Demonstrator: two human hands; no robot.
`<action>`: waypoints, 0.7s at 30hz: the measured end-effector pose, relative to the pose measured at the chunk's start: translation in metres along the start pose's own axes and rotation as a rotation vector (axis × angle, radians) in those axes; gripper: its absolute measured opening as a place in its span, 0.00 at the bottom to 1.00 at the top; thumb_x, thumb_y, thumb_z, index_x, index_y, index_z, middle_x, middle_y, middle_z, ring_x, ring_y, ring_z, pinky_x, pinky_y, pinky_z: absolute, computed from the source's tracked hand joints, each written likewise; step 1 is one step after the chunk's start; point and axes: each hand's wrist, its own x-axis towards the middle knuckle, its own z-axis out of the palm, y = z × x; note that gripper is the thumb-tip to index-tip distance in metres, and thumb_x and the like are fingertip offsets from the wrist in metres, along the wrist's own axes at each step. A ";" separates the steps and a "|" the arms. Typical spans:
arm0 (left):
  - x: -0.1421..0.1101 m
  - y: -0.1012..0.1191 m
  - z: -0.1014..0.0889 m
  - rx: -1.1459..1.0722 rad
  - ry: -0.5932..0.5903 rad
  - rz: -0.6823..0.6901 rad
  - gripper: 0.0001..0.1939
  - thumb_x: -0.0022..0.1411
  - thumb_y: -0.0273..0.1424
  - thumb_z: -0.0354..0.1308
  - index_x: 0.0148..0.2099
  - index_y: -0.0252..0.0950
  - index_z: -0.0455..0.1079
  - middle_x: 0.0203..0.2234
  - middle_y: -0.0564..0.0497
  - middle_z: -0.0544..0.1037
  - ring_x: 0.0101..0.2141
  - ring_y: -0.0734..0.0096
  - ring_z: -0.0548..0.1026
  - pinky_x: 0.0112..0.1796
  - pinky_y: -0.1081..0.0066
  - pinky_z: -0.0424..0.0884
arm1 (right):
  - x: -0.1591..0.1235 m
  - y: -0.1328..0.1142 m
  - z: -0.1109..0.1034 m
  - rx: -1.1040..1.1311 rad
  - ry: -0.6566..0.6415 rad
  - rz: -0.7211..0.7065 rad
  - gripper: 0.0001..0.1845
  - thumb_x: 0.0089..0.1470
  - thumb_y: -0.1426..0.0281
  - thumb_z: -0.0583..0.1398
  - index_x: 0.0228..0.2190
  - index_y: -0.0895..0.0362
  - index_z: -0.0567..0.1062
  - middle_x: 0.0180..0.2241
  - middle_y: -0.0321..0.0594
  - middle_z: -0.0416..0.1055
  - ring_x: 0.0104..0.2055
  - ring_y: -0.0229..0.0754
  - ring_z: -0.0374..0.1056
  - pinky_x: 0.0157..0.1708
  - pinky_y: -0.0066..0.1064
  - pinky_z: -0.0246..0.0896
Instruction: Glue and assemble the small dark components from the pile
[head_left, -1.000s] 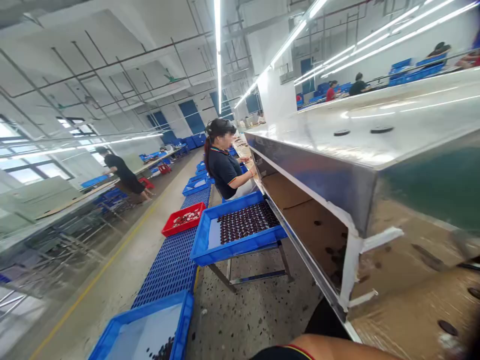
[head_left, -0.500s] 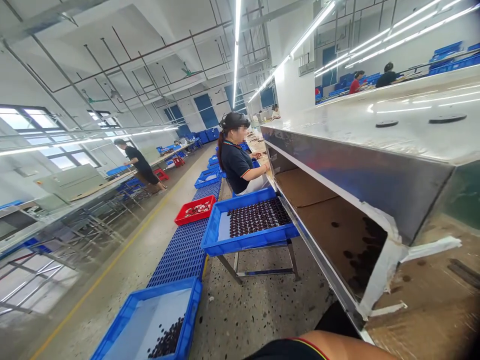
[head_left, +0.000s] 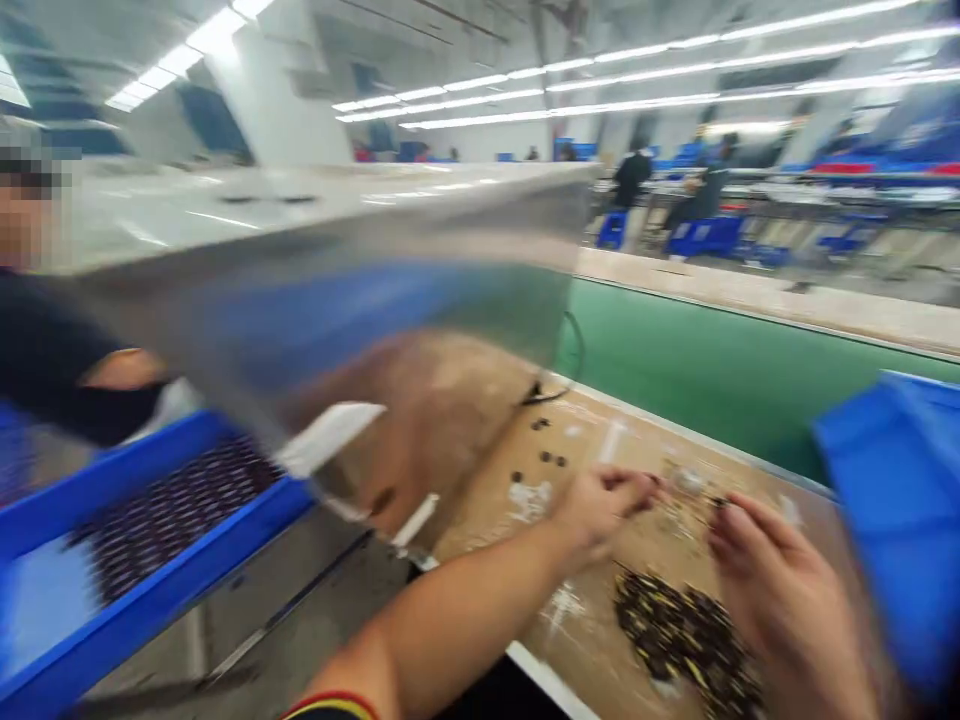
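Observation:
My left hand reaches over the brown worktop with thumb and fingers pinched together. What sits at its blurred fingertips, if anything, I cannot make out. To its right, my right hand pinches a small dark piece between thumb and forefinger. A pile of dark pieces with yellowish bits lies on the worktop below and between the hands. Several small dark round pieces are scattered beyond my left hand, near white scraps.
A metal-sided box structure rises at left on the worktop. Behind runs a green panel. A blue bin stands at right. Lower left, a blue tray holds rows of dark pieces, with a co-worker beside it.
The view has swung right from the aisle to the worktop. Both my hands have come into sight over it, and motion blurs the picture.

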 end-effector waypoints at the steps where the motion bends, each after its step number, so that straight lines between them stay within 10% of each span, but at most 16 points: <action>1: 0.000 -0.001 -0.001 -0.023 -0.022 -0.015 0.31 0.34 0.46 0.81 0.34 0.28 0.77 0.33 0.42 0.80 0.32 0.74 0.77 0.41 0.73 0.73 | -0.001 -0.003 -0.002 0.021 0.021 0.041 0.18 0.42 0.61 0.76 0.36 0.53 0.82 0.31 0.42 0.77 0.29 0.39 0.74 0.25 0.28 0.70; 10: 0.002 0.007 -0.015 -0.041 0.027 -0.048 0.24 0.42 0.33 0.80 0.36 0.30 0.73 0.35 0.43 0.81 0.34 0.72 0.79 0.39 0.76 0.75 | -0.009 0.006 0.021 0.003 -0.168 0.022 0.14 0.51 0.59 0.71 0.37 0.54 0.80 0.36 0.37 0.79 0.41 0.42 0.78 0.39 0.34 0.79; 21: -0.002 0.011 -0.009 -0.060 0.029 -0.055 0.20 0.39 0.31 0.81 0.33 0.30 0.79 0.33 0.46 0.81 0.33 0.76 0.78 0.38 0.78 0.75 | -0.021 0.014 0.029 -0.245 -0.071 -0.254 0.08 0.55 0.64 0.68 0.37 0.53 0.82 0.37 0.40 0.82 0.38 0.41 0.79 0.43 0.38 0.78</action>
